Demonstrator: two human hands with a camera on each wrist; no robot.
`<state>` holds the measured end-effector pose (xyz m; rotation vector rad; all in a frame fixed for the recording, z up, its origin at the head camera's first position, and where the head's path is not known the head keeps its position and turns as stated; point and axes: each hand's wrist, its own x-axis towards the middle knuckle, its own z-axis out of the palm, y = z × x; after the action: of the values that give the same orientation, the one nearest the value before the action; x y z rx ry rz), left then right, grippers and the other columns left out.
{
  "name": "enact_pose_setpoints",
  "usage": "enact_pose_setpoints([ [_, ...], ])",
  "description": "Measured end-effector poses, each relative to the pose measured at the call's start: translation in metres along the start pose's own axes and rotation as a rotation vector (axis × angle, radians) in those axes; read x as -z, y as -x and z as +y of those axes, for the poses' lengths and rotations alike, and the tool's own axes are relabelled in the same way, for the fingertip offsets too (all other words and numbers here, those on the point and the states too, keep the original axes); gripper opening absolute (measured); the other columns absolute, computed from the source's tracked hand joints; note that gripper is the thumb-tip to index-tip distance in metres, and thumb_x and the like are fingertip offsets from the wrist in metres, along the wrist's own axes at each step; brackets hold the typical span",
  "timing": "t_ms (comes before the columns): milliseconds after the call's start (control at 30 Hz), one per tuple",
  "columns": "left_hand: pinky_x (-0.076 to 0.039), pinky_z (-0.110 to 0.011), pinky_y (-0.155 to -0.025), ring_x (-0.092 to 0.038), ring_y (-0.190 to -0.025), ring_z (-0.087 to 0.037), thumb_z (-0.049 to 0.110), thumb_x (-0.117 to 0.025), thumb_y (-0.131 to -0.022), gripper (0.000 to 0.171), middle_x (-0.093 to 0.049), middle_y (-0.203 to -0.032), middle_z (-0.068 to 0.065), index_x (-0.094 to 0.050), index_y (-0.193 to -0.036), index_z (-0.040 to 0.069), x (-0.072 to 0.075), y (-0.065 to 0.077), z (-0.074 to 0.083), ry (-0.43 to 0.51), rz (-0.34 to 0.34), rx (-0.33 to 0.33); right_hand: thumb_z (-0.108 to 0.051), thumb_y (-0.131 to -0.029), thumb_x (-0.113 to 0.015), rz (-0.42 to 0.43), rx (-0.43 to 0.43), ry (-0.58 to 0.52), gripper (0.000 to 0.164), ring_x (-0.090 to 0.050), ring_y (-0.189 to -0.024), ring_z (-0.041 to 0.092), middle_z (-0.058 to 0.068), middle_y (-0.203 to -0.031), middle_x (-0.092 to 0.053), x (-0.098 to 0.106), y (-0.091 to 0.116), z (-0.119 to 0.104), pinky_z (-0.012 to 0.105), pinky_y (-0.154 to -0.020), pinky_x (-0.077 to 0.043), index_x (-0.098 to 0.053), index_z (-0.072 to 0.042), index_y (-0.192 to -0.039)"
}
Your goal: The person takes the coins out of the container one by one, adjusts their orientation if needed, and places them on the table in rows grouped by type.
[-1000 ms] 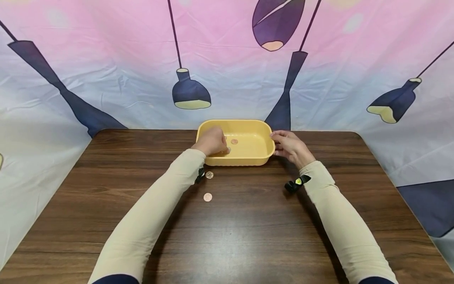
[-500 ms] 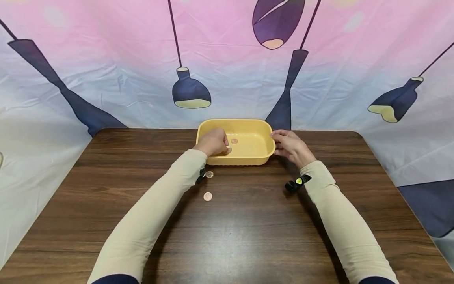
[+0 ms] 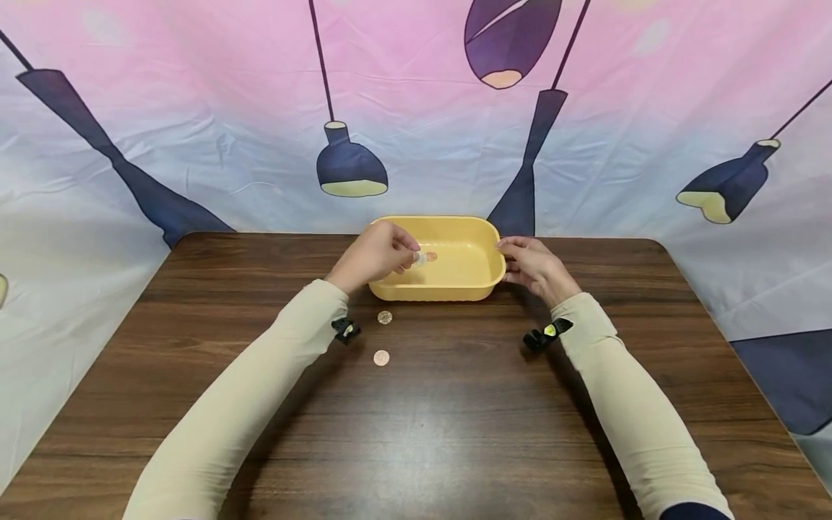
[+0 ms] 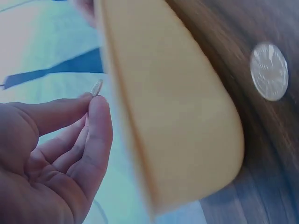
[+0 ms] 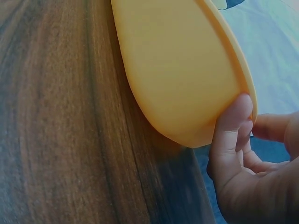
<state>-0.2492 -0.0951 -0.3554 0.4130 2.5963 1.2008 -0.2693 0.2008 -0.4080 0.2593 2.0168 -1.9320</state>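
Observation:
Over the left part of a yellow plastic tray (image 3: 442,293), my left hand (image 3: 380,253) pinches a silvery coin (image 4: 96,87) between thumb and forefinger, raised above the rim. A copper-coloured coin (image 3: 432,256) lies on the tray's floor, just beyond those fingertips. At the tray's right end my right hand (image 3: 534,269) grips the rim; in the right wrist view the thumb (image 5: 236,109) presses the outer wall. On the table in front of the tray lie a coin (image 3: 385,317) and, nearer to me, a copper-coloured coin (image 3: 381,358).
The dark wood-grain table (image 3: 442,419) carries the tray close to its back edge. Behind it hangs a cloth backdrop (image 3: 260,144) printed with lamps. A wrist camera (image 3: 346,330) is strapped under the left sleeve's end.
My left hand has risen from the tray's floor and drawn back to the left, bringing up a coin that lay inside. The right hand stays at the rim.

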Motion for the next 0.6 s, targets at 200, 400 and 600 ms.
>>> enact_pose_setpoints([
  [200,-0.064,-0.045,-0.084,-0.075,-0.082,-0.025,0.006,-0.064,-0.104,0.013,-0.076,-0.097,-0.018,-0.076,-0.101,0.001,-0.003,0.032,0.002,0.062,-0.041,-0.003,-0.015,-0.112,-0.053,-0.002,0.026,-0.016,0.019,-0.065,-0.069,0.010,0.001,-0.089,-0.063,-0.001,-0.002,0.000,0.021,-0.059,-0.057,-0.055,-0.001,-0.123],
  [400,-0.064,-0.043,-0.077,-0.069,-0.075,-0.018,0.007,-0.063,-0.105,0.015,-0.074,-0.087,-0.011,-0.076,-0.098,0.002,-0.014,0.060,-0.007,0.044,-0.125,0.032,-0.017,-0.112,-0.052,0.008,0.035,0.012,0.029,-0.066,-0.073,0.009,0.002,-0.094,-0.063,-0.004,-0.002,-0.001,0.020,-0.062,-0.057,-0.055,0.003,-0.133],
  [600,-0.064,-0.035,-0.074,-0.068,-0.075,-0.017,0.006,-0.063,-0.104,0.016,-0.072,-0.085,-0.007,-0.075,-0.095,0.002,-0.023,0.065,-0.030,0.020,-0.136,0.117,-0.015,-0.113,-0.048,0.002,0.031,-0.002,0.039,-0.065,-0.071,0.007,0.000,-0.090,-0.063,-0.006,-0.003,-0.001,0.018,-0.063,-0.057,-0.047,0.009,-0.143],
])
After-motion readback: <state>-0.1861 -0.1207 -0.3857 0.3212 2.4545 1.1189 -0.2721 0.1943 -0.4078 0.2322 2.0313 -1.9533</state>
